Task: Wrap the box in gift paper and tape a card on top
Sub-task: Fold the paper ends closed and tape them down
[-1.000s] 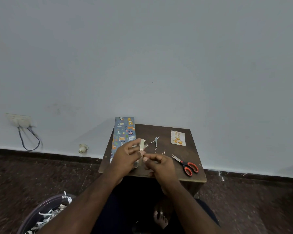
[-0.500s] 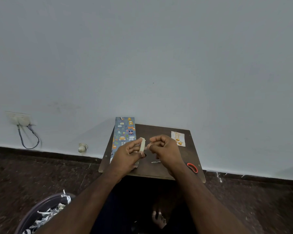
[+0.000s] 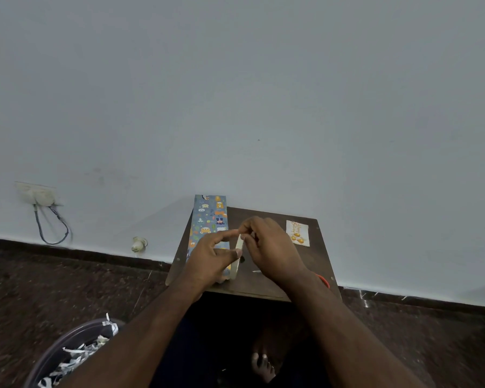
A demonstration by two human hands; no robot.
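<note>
Seemingly tape roll [image 3: 239, 256] on edge, upright.

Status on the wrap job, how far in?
Done: box looks fully wrapped, lying on the table. In hand: left hand holds the tape roll; right hand picks at its edge. Left: card lies apart on the table, not yet taped on.

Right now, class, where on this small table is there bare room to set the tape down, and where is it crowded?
Bare wood shows along the table's far edge, between the wrapped box and the card, and on the near strip below the hands. The middle is crowded: the left hand and right hand meet over the tape roll. Scissors show at the right near corner.
</note>
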